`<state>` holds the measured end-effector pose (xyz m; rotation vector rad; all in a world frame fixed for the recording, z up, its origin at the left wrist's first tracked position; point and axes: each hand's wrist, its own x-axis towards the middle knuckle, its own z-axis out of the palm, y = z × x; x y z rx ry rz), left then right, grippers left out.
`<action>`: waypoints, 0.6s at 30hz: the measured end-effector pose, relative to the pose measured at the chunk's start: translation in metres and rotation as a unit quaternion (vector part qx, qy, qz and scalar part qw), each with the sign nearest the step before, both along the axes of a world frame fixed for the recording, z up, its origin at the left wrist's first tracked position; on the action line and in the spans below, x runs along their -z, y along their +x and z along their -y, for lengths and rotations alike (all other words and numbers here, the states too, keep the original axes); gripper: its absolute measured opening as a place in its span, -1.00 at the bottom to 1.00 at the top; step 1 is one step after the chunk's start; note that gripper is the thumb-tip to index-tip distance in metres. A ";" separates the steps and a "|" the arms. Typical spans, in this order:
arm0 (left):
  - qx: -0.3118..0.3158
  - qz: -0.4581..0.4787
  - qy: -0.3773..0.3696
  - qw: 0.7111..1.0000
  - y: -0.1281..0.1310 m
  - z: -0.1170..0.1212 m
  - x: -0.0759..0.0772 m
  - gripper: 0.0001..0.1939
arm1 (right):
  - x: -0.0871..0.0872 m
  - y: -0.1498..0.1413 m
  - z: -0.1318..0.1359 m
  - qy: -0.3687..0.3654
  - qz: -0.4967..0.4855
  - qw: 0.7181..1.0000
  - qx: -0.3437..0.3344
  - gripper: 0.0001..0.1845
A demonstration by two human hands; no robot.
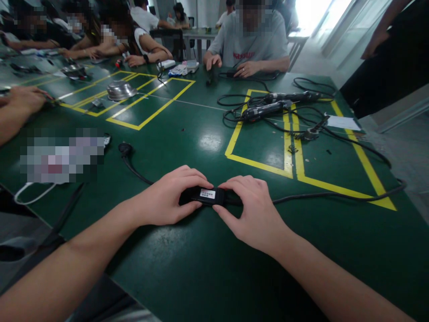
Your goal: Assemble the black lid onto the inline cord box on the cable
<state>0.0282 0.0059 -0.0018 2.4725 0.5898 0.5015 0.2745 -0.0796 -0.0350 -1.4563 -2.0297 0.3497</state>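
A black inline power adapter (207, 195) with a white printed label lies on the green table in front of me. My left hand (170, 195) grips its left part between thumb and fingers. My right hand (250, 205) pinches its right end, thumb below and fingers above. From the left side a black cord runs to a plug (125, 149) on the table. Another black cord (321, 195) leaves on the right and curves round past the yellow tape. My palms hide part of the adapter's ends.
Two black electric screwdrivers (266, 110) with tangled cords lie inside yellow tape at the right. A metal bowl (120, 91) stands further left, near a blurred packet (63, 158). Across the table sits a person in a grey shirt (250, 44); other people sit at the left.
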 end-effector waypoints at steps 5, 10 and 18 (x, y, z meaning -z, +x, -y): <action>-0.006 0.002 0.000 1.000 0.003 0.002 0.002 -0.68 | 0.002 0.000 -0.001 0.017 0.010 1.000 0.002 -0.78; -0.010 -0.004 -0.002 1.000 0.003 0.001 0.003 -0.71 | 0.002 0.000 -0.001 -0.001 0.002 1.000 -0.003 -0.79; -0.012 -0.007 0.006 1.000 0.005 0.003 0.003 -0.70 | 0.001 0.000 -0.002 -0.009 0.003 1.000 -0.007 -0.80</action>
